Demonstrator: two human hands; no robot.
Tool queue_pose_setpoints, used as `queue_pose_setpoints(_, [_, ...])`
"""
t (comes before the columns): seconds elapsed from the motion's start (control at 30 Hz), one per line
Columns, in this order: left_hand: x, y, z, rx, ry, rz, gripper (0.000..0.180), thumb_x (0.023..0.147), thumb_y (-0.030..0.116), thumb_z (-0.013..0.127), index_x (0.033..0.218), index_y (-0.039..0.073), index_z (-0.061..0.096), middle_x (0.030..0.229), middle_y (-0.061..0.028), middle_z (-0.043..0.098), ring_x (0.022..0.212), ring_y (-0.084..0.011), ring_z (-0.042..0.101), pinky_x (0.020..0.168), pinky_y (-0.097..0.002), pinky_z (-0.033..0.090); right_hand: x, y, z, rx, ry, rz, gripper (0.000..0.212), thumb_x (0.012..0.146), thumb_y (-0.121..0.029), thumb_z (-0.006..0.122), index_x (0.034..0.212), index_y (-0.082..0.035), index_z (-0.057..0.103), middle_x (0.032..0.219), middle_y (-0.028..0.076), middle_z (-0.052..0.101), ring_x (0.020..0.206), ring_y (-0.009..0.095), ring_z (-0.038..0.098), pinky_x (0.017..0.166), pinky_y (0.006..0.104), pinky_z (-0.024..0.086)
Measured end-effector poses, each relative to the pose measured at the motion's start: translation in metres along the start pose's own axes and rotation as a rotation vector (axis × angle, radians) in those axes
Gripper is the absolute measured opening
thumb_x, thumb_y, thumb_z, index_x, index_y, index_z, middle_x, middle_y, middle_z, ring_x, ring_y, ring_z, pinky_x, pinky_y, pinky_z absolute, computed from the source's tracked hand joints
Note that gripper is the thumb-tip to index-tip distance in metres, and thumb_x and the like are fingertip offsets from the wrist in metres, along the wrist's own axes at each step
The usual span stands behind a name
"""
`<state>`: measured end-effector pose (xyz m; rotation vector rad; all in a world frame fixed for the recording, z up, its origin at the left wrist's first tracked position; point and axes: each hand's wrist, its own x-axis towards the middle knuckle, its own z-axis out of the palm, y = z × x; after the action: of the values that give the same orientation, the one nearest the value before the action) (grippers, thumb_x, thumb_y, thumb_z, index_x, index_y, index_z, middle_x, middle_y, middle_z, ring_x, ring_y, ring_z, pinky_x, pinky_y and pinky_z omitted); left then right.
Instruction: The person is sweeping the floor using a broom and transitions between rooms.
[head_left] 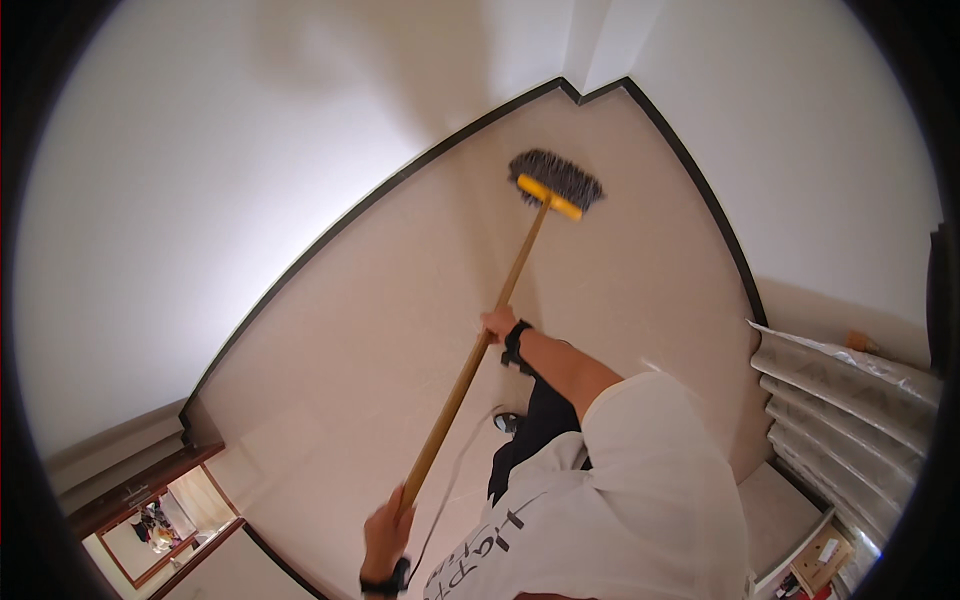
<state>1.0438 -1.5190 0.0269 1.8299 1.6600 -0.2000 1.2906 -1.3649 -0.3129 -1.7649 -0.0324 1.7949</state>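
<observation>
A long-handled broom (440, 430) with a wooden pole slants from the lower left toward the far corner. Its yellow block (548, 197) carries thick dark grey bristles (560, 175) that rest on the floor. Near the end of the pole, my left hand (386, 535) is wrapped round the wood, a black band on its wrist. Farther along, about midway up the pole, my right hand (499, 323) grips it too, and a black band (516, 343) circles that wrist.
Pale floor (620, 290) is bounded by white walls with a dark skirting strip (700, 180). Silvery pleated sheeting (850, 400) hangs at the right, above a cardboard box (822, 560). A wood-framed doorway (165, 500) lies at the lower left. A thin cable (455, 475) runs beside my foot (507, 423).
</observation>
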Motion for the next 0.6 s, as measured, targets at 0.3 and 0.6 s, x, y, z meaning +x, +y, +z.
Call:
queue_pose_setpoints(0.3, [-0.072, -0.102, -0.031, 0.035, 0.079, -0.026, 0.035, 0.067, 0.02, 0.063, 0.1, 0.009, 0.053, 0.068, -0.0123, 0.056, 0.057, -0.026, 0.055, 0.05, -0.0309, 0.044, -0.065, 0.033, 0.018, 0.294, -0.26, 0.336, 0.009, 0.073, 0.001, 0.045, 0.078, -0.001, 0.039, 0.069, 0.011, 0.047, 0.066, 0.026, 0.055, 0.06, 0.0399, 0.049])
queue_pose_setpoints(0.6, [0.204, 0.041, 0.029, -0.163, 0.051, 0.303, 0.029, 0.073, 0.023, 0.055, 0.099, 0.011, 0.05, 0.068, -0.0114, 0.056, 0.063, -0.0282, 0.055, 0.054, -0.0337, 0.044, 0.012, -0.146, -0.114, 0.502, 0.013, -0.178, 0.009, 0.077, -0.005, 0.041, 0.075, 0.0, 0.033, 0.068, 0.011, 0.041, 0.06, 0.027, 0.052, 0.052, 0.0381, 0.049])
